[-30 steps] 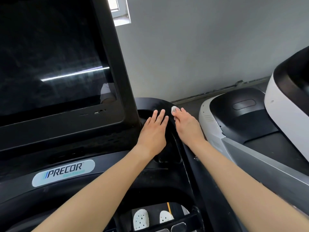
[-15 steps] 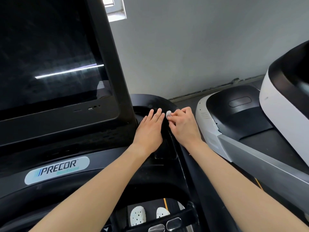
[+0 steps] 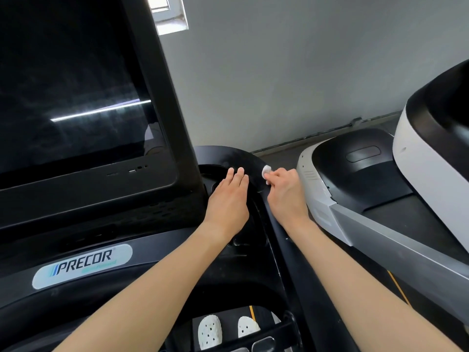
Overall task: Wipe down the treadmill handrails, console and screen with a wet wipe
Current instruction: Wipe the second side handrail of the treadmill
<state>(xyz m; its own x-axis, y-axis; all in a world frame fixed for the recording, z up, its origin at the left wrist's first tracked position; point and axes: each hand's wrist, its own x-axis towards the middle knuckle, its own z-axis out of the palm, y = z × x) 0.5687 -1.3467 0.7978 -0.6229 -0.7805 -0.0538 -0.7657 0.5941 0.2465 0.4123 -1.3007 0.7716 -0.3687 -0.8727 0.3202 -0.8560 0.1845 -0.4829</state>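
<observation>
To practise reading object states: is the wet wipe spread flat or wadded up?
Wadded up: the wet wipe is a small white lump pinched by the right hand.

Grey wall [image 3: 304,72], small window [image 3: 168,13] top-left, 2nd white/blk machine [image 3: 355,179] at rt, white perforated shoes [image 3: 209,331] btm

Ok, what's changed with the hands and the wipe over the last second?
The right hand curled its flat fingers, bunching the wet wipe into a pinch, and shifted slightly right on the console rim. The left hand stayed flat beside it.
</observation>
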